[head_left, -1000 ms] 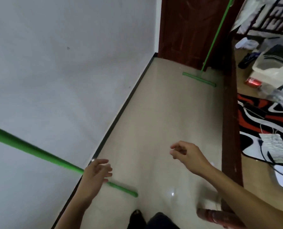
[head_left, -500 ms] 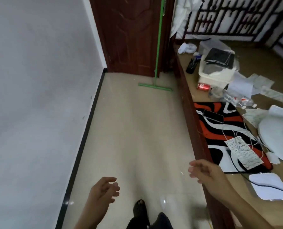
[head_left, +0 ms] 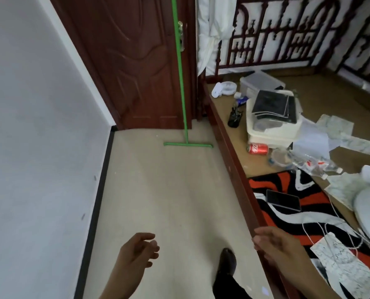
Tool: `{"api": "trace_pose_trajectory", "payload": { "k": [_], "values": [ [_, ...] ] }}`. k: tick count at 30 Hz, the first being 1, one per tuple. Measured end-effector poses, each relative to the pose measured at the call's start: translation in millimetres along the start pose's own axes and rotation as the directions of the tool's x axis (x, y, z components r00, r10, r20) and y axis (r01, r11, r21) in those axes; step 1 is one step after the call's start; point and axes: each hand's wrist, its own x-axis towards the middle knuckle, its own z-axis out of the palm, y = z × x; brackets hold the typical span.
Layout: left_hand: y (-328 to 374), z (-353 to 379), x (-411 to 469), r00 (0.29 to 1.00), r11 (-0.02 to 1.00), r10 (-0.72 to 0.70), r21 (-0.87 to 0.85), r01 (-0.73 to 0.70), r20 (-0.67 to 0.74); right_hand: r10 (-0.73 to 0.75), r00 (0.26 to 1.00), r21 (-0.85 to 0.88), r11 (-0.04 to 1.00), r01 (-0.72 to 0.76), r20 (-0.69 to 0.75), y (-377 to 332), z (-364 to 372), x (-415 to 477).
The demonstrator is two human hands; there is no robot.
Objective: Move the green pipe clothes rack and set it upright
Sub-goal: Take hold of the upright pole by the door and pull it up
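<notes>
One upright of the green pipe clothes rack (head_left: pixel 180 78) stands in front of the dark wooden door at the far end of the floor, its short foot bar flat on the tiles. The upper part runs out of the top of the view. My left hand (head_left: pixel 136 253) hovers low over the floor, fingers loosely apart, holding nothing. My right hand (head_left: pixel 274 242) is over the wooden bed edge, fingers curled loosely, also holding nothing. Both hands are far from the green pipe.
A white wall (head_left: pixel 39 147) with a black skirting runs along the left. A wooden bed frame (head_left: pixel 233 160) on the right carries a patterned mat, a phone (head_left: pixel 283 200), cables, papers, a white box, a red can (head_left: pixel 257 148) and bottles. My dark shoe (head_left: pixel 227 262) is on the tiles.
The view has swung right and up from the wall to the door and bed. The green pipe near my left hand a second ago is out of view. Both hands stay free.
</notes>
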Motion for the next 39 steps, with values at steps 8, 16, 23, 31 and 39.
{"api": "trace_pose_trajectory", "payload": {
  "k": [8,16,23,31,39],
  "values": [
    [124.1,36.4,140.0,0.992,0.995,0.075,-0.05,-0.08,-0.098,-0.106,0.988,-0.04,0.993,0.111,0.114,-108.7,-30.3,210.3],
    [173.7,29.4,278.4,0.979,0.995,-0.003,-0.1,-0.018,-0.204,-0.192,0.963,-0.104,0.971,0.214,0.19,-193.0,3.8,371.4],
    [281.6,12.4,435.4,0.976,0.986,0.148,-0.054,-0.158,-0.162,-0.233,0.958,-0.149,0.955,0.258,0.165,-267.4,39.1,517.9],
    [447.0,14.2,565.0,0.904,0.901,0.422,0.142,-0.41,-0.071,-0.313,0.937,-0.17,0.926,0.338,0.155,-355.0,54.7,647.2],
    [608.8,48.3,706.0,0.762,0.772,0.63,0.235,-0.591,-0.151,-0.403,0.89,-0.231,0.864,0.447,0.212,-446.0,80.2,849.1]
  ]
}}
